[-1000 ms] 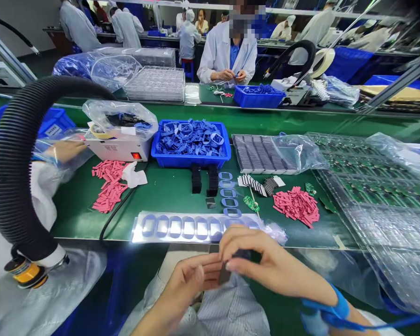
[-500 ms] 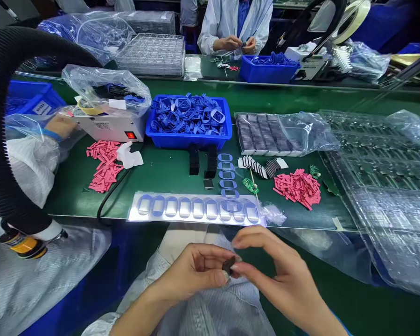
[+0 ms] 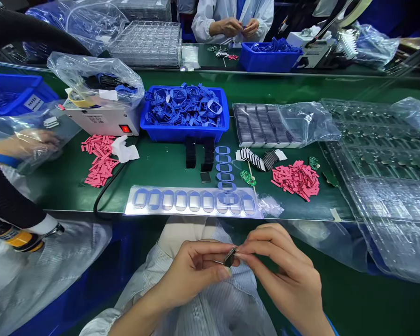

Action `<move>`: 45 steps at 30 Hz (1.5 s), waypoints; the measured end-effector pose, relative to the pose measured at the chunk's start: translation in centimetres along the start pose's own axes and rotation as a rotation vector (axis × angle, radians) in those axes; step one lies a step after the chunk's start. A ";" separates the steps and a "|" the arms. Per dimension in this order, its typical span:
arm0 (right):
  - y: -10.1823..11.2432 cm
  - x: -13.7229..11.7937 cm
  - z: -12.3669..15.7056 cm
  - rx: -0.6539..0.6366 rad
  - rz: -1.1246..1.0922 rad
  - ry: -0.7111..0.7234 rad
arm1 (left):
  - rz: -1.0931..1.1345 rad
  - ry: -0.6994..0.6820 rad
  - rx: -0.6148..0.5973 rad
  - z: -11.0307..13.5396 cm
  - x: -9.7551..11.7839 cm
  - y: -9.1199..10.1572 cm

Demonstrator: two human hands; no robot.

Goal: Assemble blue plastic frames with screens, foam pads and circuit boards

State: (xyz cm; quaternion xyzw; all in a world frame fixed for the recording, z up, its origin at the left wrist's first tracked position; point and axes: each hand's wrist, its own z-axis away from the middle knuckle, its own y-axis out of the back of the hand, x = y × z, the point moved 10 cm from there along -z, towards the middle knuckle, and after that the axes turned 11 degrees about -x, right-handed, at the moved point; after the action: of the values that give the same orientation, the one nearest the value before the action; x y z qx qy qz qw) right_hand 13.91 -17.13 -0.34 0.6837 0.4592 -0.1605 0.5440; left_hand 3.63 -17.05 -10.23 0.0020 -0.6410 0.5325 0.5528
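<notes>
Over my lap, my left hand pinches a small dark rectangular piece between thumb and fingers, tilted on edge. My right hand has thumb and fingertips pressed together at the piece's upper right corner. What those fingertips hold, if anything, is too small to make out. On the bench just beyond lies a clear strip bearing a row of blue-rimmed oval pieces. Behind it are loose blue frames in a column, a dark square and a green circuit board.
Pink strips lie in a left pile and a right pile. A blue bin holds blue plastic parts. Clear trays overhang the bench at right. A black hose hangs at left. Co-workers' hands show at left and across the bench.
My right index finger has come down against the thumb at the dark piece's corner. The piece has turned slightly in my left hand. The view has shifted a little; a co-worker's hand at left moved.
</notes>
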 end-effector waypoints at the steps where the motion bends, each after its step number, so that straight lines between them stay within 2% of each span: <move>1: 0.0 0.1 0.1 -0.001 -0.008 -0.001 | -0.004 0.001 -0.001 0.0 0.0 -0.1; 11: 0.3 0.2 0.2 0.008 -0.044 -0.001 | -0.097 0.009 0.021 0.3 0.0 0.0; 16: 0.4 0.3 0.3 0.034 -0.072 -0.004 | -0.195 0.005 0.054 0.5 0.7 -0.2; 30: 0.9 0.0 1.2 0.080 -0.072 0.017 | -0.291 -0.051 0.075 0.5 1.7 -0.8; 36: 0.4 0.3 1.2 0.047 -0.063 0.008 | -0.337 -0.046 0.128 0.8 2.2 -0.7; 39: 0.0 0.3 1.5 0.054 0.001 0.001 | -0.304 -0.033 0.146 0.8 1.6 -0.6; 43: -0.5 -1.6 2.3 0.063 0.199 0.102 | -0.152 -0.041 0.263 0.9 0.4 0.6; 45: 0.1 -1.5 2.9 0.090 0.188 0.108 | -0.090 -0.065 0.322 0.9 0.2 1.3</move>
State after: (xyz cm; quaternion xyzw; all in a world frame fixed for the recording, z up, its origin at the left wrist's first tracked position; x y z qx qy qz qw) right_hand 14.01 -20.40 -0.25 0.7549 0.4141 -0.0923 0.5001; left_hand 2.18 -16.99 -10.82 0.1364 -0.5643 0.6027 0.5475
